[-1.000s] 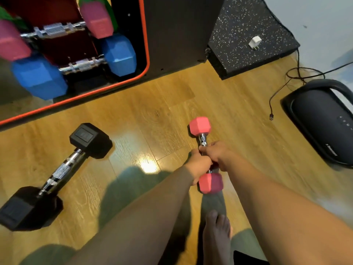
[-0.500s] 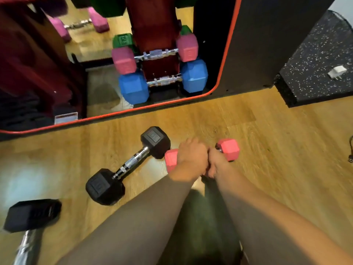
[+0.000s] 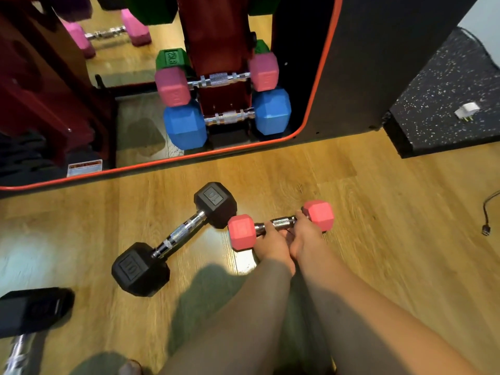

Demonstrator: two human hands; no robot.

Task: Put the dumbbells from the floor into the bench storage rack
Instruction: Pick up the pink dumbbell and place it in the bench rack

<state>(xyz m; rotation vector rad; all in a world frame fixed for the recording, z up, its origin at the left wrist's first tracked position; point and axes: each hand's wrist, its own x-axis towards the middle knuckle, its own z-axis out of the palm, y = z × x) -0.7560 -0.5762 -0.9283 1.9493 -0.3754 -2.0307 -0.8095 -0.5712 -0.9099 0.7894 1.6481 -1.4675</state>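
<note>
A small red dumbbell (image 3: 241, 231) lies crosswise in front of me, just above the wooden floor. My left hand (image 3: 273, 244) and my right hand (image 3: 304, 234) both grip its chrome handle. A black 10 lb dumbbell (image 3: 176, 236) lies on the floor just to its left, its far head almost touching the red one. Another black dumbbell (image 3: 29, 312) shows at the bottom left edge. The red bench storage rack (image 3: 219, 50) stands ahead and holds a pink dumbbell (image 3: 216, 79) above a blue dumbbell (image 3: 227, 117), with a green one (image 3: 170, 59) behind.
The bench frame's black panel with an orange rim (image 3: 311, 117) borders the rack's opening. A speckled black rubber mat (image 3: 446, 104) with a white plug adapter (image 3: 466, 110) lies at the right. A black cable end (image 3: 485, 228) rests on the floor at the right edge. Another pink dumbbell (image 3: 108, 33) lies beyond the rack.
The red dumbbell has turned from pointing away from me to lying crosswise. My view has swung left and toward the rack, and my hands have shifted apart along the handle.
</note>
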